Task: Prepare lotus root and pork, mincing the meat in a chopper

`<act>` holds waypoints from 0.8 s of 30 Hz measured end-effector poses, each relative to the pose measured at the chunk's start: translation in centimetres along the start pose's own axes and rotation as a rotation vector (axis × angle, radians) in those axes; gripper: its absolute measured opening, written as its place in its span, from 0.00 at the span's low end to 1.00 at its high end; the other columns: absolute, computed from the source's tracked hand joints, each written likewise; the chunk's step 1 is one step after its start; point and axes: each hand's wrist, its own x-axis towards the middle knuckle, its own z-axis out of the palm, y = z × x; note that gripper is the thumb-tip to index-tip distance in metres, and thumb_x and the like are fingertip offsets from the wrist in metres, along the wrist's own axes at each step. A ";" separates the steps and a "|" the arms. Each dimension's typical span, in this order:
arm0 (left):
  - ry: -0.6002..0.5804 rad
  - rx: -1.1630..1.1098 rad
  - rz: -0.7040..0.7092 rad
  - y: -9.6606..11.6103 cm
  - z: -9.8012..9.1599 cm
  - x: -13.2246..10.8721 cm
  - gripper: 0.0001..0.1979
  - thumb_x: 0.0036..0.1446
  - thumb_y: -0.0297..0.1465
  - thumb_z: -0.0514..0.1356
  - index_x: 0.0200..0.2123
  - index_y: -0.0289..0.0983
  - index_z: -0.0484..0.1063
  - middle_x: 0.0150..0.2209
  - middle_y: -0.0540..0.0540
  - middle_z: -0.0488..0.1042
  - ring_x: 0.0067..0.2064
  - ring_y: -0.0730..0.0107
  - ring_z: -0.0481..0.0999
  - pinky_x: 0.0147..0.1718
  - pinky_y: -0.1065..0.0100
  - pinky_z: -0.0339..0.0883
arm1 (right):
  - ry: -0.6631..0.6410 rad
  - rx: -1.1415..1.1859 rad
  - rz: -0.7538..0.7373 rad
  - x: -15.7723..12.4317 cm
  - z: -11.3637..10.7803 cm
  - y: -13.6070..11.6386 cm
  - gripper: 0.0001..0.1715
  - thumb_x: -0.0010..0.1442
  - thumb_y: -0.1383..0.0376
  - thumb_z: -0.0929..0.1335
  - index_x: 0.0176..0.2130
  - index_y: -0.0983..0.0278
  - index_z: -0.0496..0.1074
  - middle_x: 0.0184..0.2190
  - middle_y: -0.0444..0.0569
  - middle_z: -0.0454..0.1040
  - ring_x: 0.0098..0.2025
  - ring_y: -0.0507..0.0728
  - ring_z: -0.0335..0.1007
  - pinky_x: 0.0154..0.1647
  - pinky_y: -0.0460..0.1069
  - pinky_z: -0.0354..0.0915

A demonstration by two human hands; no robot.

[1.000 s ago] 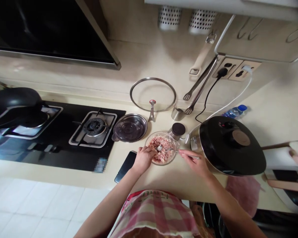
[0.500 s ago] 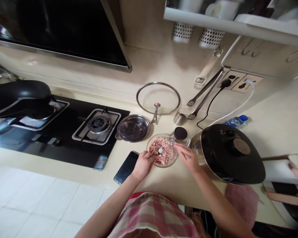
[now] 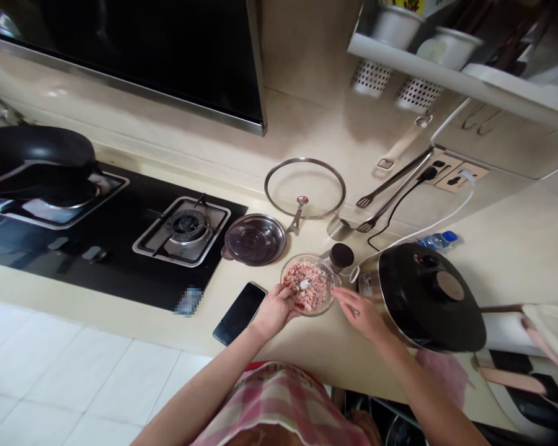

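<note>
A clear bowl (image 3: pixel 331 300) of minced meat (image 3: pixel 312 290) stands on the counter, with a white post (image 3: pixel 304 284) rising from its middle. My left hand (image 3: pixel 279 308) is closed on the bowl's left rim, its fingers bent over the edge and its thumb lower down outside. At the right rim is my right hand (image 3: pixel 354 308), fingers drawn together and their tips by the bowl's edge. A small silvery bit shows under those fingers; I cannot make out what it belongs to. Close behind the bowl is a dark-lidded jar (image 3: pixel 341 255).
A phone (image 3: pixel 240 313) lies left of the bowl. Behind are a shallow round dish (image 3: pixel 255 240) and an upright glass lid (image 3: pixel 302 201). A big black-lidded cooker (image 3: pixel 432 297) stands close on the right. The gas hob (image 3: pixel 188 227) and a black wok (image 3: pixel 37 155) are on the left.
My right hand has moved down along the bowl's right rim, and the grey handle seen under it is now mostly hidden. My left hand stays at the left rim. The view has shifted slightly.
</note>
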 end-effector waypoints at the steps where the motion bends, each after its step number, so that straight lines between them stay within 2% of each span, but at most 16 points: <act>1: 0.001 0.001 -0.006 0.1 0.1 0.0 0.20 0.56 0.45 0.56 0.42 0.37 0.75 0.37 0.42 0.71 0.42 0.60 0.65 0.45 0.60 0.66 | -0.028 0.008 0.008 -0.3 -0.2 -0.2 0.20 0.61 0.71 0.61 0.49 0.57 0.73 0.47 0.47 0.76 0.47 0.54 0.74 0.49 0.50 0.71; 3: 0.002 -0.005 -0.005 0.1 0.2 0.0 0.19 0.56 0.44 0.56 0.41 0.37 0.75 0.37 0.42 0.71 0.42 0.60 0.65 0.45 0.60 0.66 | -0.024 0.016 0.028 -0.8 -0.6 -0.5 0.20 0.61 0.71 0.61 0.49 0.57 0.73 0.46 0.47 0.77 0.48 0.55 0.74 0.50 0.50 0.71; 6: 0.002 -0.016 0.007 -0.2 0.4 -0.1 0.19 0.56 0.44 0.56 0.42 0.37 0.75 0.38 0.42 0.71 0.43 0.59 0.65 0.46 0.59 0.66 | 0.058 -0.017 0.069 -1.1 -1.0 -1.2 0.19 0.61 0.69 0.61 0.48 0.57 0.74 0.47 0.48 0.76 0.48 0.55 0.73 0.51 0.51 0.70; 11: 0.003 -0.033 -0.006 -0.4 0.6 -0.1 0.19 0.55 0.44 0.57 0.41 0.36 0.75 0.39 0.41 0.72 0.44 0.58 0.66 0.46 0.58 0.66 | -0.035 0.037 0.109 -1.4 -0.9 -2.2 0.18 0.61 0.69 0.62 0.47 0.57 0.74 0.45 0.47 0.77 0.46 0.54 0.75 0.48 0.49 0.72; 16: 0.000 -0.036 -0.016 -0.4 0.5 0.0 0.17 0.55 0.42 0.59 0.40 0.36 0.76 0.39 0.41 0.72 0.43 0.58 0.67 0.44 0.59 0.67 | 0.063 -0.031 0.136 -1.5 -0.8 -2.8 0.18 0.61 0.68 0.62 0.47 0.58 0.74 0.44 0.48 0.78 0.45 0.55 0.75 0.48 0.49 0.71; 20: 0.013 -0.061 -0.006 -0.4 0.6 0.0 0.16 0.54 0.41 0.60 0.41 0.37 0.76 0.42 0.42 0.72 0.44 0.59 0.66 0.47 0.58 0.66 | -0.018 0.020 0.177 -1.7 -0.1 -4.6 0.17 0.61 0.68 0.62 0.47 0.58 0.74 0.43 0.48 0.78 0.43 0.54 0.76 0.45 0.47 0.72; 24: 0.014 -0.070 -0.029 -0.3 0.4 0.0 0.15 0.55 0.40 0.59 0.41 0.37 0.76 0.40 0.42 0.72 0.44 0.58 0.66 0.46 0.59 0.67 | 0.015 0.013 0.155 -0.8 -0.3 -5.2 0.18 0.61 0.68 0.61 0.48 0.58 0.74 0.44 0.48 0.77 0.45 0.55 0.75 0.47 0.48 0.71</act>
